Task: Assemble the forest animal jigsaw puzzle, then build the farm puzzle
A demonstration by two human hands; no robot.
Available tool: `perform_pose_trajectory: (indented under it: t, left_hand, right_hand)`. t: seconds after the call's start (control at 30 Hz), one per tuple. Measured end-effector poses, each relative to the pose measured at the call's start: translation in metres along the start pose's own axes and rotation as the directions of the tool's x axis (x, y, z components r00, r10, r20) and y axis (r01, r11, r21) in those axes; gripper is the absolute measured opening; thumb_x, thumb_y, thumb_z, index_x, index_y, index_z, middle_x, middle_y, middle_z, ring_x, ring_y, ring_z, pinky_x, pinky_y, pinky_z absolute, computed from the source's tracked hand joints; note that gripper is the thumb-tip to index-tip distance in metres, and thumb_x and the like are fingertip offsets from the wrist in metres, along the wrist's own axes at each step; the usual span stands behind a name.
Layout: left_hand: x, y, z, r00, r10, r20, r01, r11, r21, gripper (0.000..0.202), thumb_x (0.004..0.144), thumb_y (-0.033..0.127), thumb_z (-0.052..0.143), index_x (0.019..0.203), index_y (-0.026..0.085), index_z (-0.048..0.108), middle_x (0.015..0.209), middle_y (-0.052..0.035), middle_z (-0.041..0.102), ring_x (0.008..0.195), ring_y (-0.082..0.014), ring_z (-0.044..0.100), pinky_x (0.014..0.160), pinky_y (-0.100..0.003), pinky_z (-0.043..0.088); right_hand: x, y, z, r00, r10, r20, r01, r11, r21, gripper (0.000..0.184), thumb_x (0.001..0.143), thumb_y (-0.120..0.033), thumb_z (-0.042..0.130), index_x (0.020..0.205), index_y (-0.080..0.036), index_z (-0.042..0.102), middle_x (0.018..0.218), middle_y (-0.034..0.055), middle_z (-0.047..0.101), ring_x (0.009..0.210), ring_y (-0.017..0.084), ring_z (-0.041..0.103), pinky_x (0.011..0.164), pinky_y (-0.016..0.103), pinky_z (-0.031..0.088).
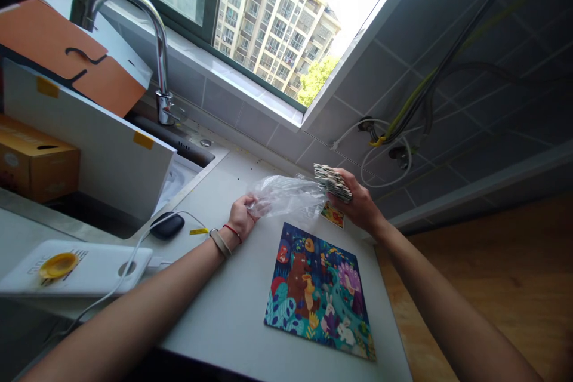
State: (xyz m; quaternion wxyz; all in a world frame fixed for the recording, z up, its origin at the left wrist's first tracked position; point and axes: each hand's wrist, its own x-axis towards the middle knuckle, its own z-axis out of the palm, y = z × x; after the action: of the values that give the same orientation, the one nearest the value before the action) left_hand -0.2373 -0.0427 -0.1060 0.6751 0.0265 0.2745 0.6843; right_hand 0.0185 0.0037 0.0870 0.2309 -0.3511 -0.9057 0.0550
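Note:
My left hand (240, 218) grips the gathered end of a clear plastic bag (284, 196) above the white countertop (233, 304). My right hand (353, 206) holds a thick stack of jigsaw puzzle pieces (332, 182) between fingers and thumb, beside the bag's other end. Below that hand, a small picture card (332, 215) lies on the counter. A square, colourful jigsaw puzzle (317, 289) with forest animals lies nearer to me, between my forearms. Neither hand touches it.
To the left are a steel sink (179, 149) with a curved faucet (134, 30), a propped white board (85, 137), and a cardboard box (33, 161). A black oval case (167, 225) and a cabled white device (76, 268) lie on the counter. Wires emerge from the tiled wall (430, 95).

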Motion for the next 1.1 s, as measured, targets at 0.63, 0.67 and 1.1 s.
perform_pose_trajectory:
  t: [0.63, 0.67, 1.1]
  left_hand:
    - [0.016, 0.004, -0.014, 0.852, 0.523, 0.015, -0.408, 0.646, 0.645, 0.016, 0.075, 0.024, 0.062, 0.09, 0.02, 0.067, 0.105, -0.0079, 0.07, 0.118, -0.0283, 0.062, 0.115, -0.042, 0.046]
    - [0.016, 0.004, -0.014, 0.841, 0.541, 0.024, -0.409, 0.606, 0.682, 0.022, 0.075, 0.023, 0.063, 0.096, 0.019, 0.067, 0.111, -0.0092, 0.069, 0.122, -0.0297, 0.06, 0.117, -0.044, 0.043]
    - [0.022, -0.001, -0.031, 0.726, 0.656, 0.206, -0.463, 0.245, 0.852, 0.095, 0.074, 0.02, 0.072, 0.157, 0.015, 0.025, 0.164, -0.0238, 0.029, 0.15, -0.0377, 0.042, 0.123, -0.052, 0.039]
  right_hand:
    - [-0.181, 0.129, 0.0, 0.81, 0.575, -0.114, -0.574, 0.74, -0.351, 0.054, 0.091, -0.029, 0.063, 0.144, -0.021, 0.052, 0.125, 0.0148, 0.074, 0.108, 0.03, 0.075, 0.092, 0.042, 0.06]
    - [-0.191, 0.134, 0.005, 0.794, 0.602, -0.091, -0.581, 0.706, -0.406, 0.053, 0.09, -0.025, 0.062, 0.143, -0.02, 0.054, 0.123, 0.0158, 0.075, 0.106, 0.031, 0.075, 0.089, 0.042, 0.06]
    - [-0.249, 0.146, 0.053, 0.73, 0.67, -0.138, -0.636, 0.591, -0.496, 0.063, 0.089, -0.013, 0.058, 0.15, -0.028, 0.052, 0.135, 0.0151, 0.062, 0.113, 0.033, 0.067, 0.092, 0.043, 0.058]
